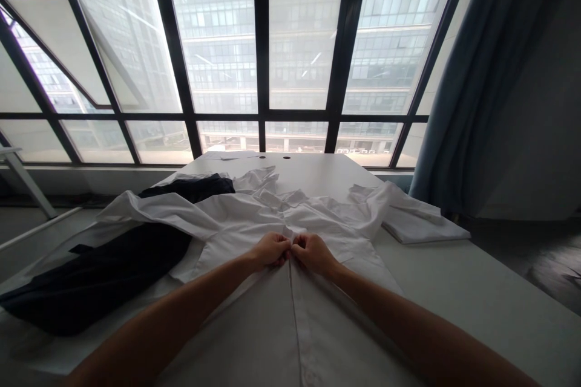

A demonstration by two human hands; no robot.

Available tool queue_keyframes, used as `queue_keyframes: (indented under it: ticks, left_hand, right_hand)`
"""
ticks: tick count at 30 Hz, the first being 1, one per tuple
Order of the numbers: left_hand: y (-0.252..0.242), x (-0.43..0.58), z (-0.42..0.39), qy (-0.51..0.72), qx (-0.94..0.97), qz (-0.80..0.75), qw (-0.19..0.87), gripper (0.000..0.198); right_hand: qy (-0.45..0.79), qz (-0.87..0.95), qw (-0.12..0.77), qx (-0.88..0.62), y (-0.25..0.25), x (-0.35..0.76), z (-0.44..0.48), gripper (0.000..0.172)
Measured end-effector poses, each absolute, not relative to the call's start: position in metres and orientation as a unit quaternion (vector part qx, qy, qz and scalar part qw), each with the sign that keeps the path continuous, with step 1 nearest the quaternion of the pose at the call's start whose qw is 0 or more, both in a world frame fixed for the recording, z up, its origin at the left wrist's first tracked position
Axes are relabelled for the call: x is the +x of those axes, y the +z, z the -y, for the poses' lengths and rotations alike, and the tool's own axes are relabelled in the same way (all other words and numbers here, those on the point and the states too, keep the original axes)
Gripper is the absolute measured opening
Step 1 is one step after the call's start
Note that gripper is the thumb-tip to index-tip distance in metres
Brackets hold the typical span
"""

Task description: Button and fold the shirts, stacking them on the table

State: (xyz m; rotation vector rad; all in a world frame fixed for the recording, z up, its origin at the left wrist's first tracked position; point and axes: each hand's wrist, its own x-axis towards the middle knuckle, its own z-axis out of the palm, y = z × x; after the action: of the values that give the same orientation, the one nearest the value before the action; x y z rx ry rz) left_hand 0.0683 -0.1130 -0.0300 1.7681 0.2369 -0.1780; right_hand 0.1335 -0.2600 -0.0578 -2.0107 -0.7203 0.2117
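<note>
Shirt (318, 308) on table (458, 275), folded cloth (424, 228) at right, garment (104, 281) at left, window (218, 45) behind, curtain (458, 103) far right

Arms (200, 302) forward, hands (271, 248) (316, 253) side by side, fingers (297, 249) in pinches.

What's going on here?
A person has a white shirt spread out on a white table, collar end away from them. The left hand and right hand pinch its front edges close together at the middle; whether a button is between the fingers is too small to tell. Dark cloth lies to the left, folded white cloth to the right.
</note>
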Motion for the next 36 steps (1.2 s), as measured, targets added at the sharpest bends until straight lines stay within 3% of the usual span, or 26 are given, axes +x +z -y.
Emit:
queue_keyframes:
  ticks: [11,18,26,31,36]
  left_hand:
    - [-0.027,0.115,0.098,-0.013,0.782,-0.105,0.614,0.022]
    - [-0.067,0.094,0.101,0.012,0.797,-0.128,0.590,0.050]
    - [-0.055,0.107,0.100,0.012,0.818,-0.081,0.569,0.046]
    - [-0.036,0.108,0.105,0.024,0.824,-0.101,0.557,0.035]
    - [-0.037,0.104,0.103,0.010,0.821,-0.068,0.567,0.035]
  right_hand:
    - [0.032,0.329,0.431,-0.840,-0.053,0.190,0.239,0.013]
    - [0.050,0.309,0.379,-0.871,-0.075,0.163,0.250,0.006]
    - [-0.019,0.330,0.314,-0.890,-0.059,0.165,0.247,0.003]
    - [-0.018,0.336,0.368,-0.867,-0.047,0.171,0.251,0.007]
    - [0.079,0.338,0.475,-0.808,-0.056,0.182,0.252,0.012]
